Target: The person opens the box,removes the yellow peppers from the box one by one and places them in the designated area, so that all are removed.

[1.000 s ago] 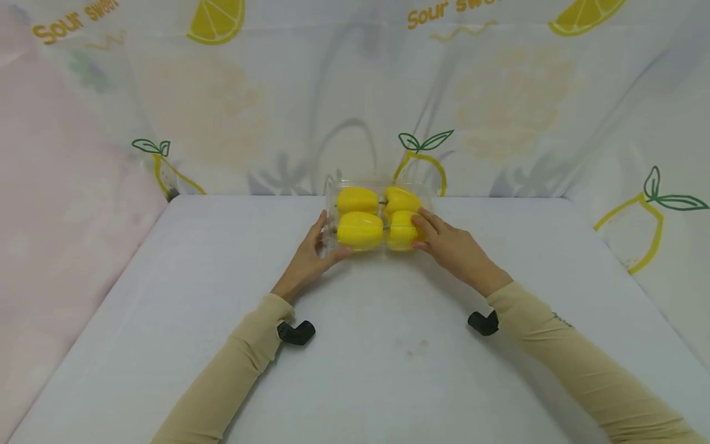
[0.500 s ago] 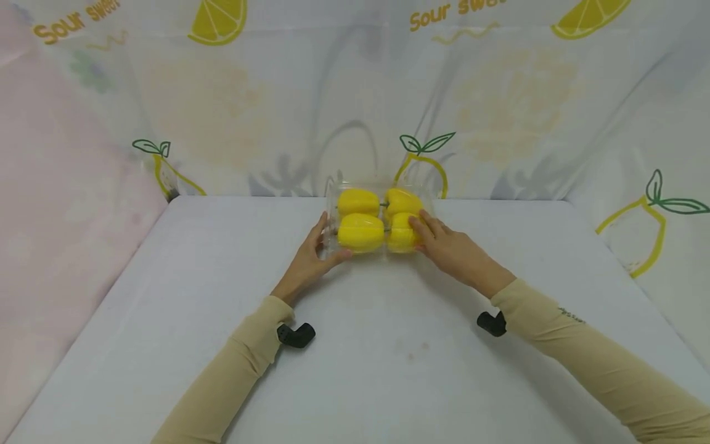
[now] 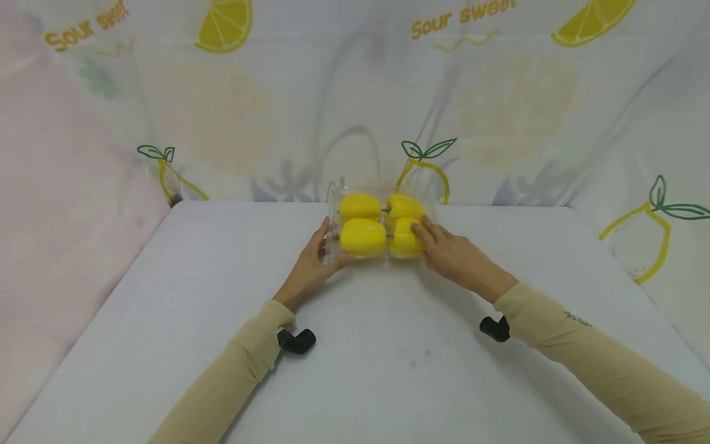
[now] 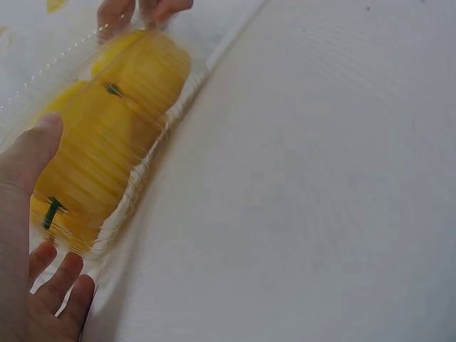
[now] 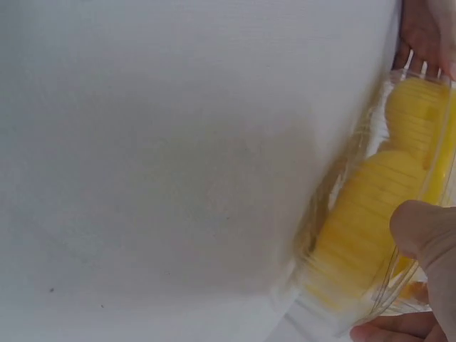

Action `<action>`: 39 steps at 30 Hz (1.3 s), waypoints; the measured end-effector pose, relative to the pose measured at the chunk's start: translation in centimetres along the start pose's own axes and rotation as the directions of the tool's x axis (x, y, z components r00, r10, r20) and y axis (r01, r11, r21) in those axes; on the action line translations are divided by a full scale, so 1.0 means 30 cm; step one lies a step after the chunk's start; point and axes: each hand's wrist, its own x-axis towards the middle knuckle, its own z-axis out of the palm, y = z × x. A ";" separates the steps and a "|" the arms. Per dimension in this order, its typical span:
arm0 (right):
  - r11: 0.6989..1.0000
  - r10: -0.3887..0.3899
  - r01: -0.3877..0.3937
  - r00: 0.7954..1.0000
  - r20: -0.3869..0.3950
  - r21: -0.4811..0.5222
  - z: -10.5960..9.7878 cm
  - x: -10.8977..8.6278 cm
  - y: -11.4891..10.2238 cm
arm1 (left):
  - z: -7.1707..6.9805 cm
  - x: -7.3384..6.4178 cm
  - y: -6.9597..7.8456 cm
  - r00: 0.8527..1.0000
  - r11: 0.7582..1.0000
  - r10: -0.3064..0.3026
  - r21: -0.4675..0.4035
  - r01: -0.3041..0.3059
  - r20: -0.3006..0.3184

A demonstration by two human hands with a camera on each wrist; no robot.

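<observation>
Since a second ago my right hand (image 3: 450,251) has shifted slightly: its wrist sits a little farther out, its thumb has gone out of sight in the head view, and more of the lettering on my right sleeve (image 3: 601,361) shows. My left hand (image 3: 309,262) keeps the same hold.

Both hands are apart, clamped on opposite ends of a clear plastic box (image 3: 333,209), which is at the middle of the white table's (image 3: 355,370) far edge, before the printed cloth (image 3: 288,98). Inside I see four yellow peppers (image 3: 363,237), in two rows of two. My right fingers lie over the near right pepper; I cannot tell whether they touch it or only plastic.

My right wrist view shows what the head view hides: my right thumb (image 5: 413,228) against the near side of the box. From the left wrist I see the box's ridged side and two green stems (image 4: 51,212).

"Sour sweet" is printed twice in orange on the cloth, beside lemon slices (image 3: 224,26). My sleeve lettering is too small to read.
</observation>
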 end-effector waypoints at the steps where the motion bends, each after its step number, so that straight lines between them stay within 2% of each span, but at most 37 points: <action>1: 1.000 0.014 -0.014 0.999 0.028 0.010 -0.003 0.001 -0.003 | 0.001 0.000 0.001 1.000 1.000 0.000 0.006 0.000 -0.002; 4: 0.998 0.057 -0.060 0.993 0.103 0.029 -0.012 0.001 -0.013 | 0.003 -0.004 0.003 1.000 1.000 -0.002 0.017 0.002 -0.008; 6: 0.997 0.075 -0.078 0.989 0.126 0.021 -0.014 -0.001 -0.021 | 0.005 -0.007 0.003 1.000 1.000 -0.003 0.021 0.003 -0.013; 12: 0.996 0.087 -0.089 0.987 0.136 0.007 -0.001 -0.003 -0.052 | 0.007 -0.028 -0.018 0.999 0.999 -0.033 0.022 0.034 -0.030; 22: 0.996 0.087 -0.087 0.996 0.017 0.002 0.015 -0.011 -0.056 | 0.012 -0.033 -0.006 0.999 0.999 -0.033 0.024 0.034 -0.037; 27: 0.995 0.087 -0.089 0.995 -0.045 -0.045 0.015 -0.020 -0.051 | 0.019 -0.018 0.004 1.000 0.999 0.003 0.047 -0.002 -0.028; 39: 0.996 0.054 -0.059 0.996 -0.073 -0.065 0.025 -0.016 -0.043 | 0.015 -0.020 0.004 1.000 0.999 -0.009 0.050 0.010 -0.022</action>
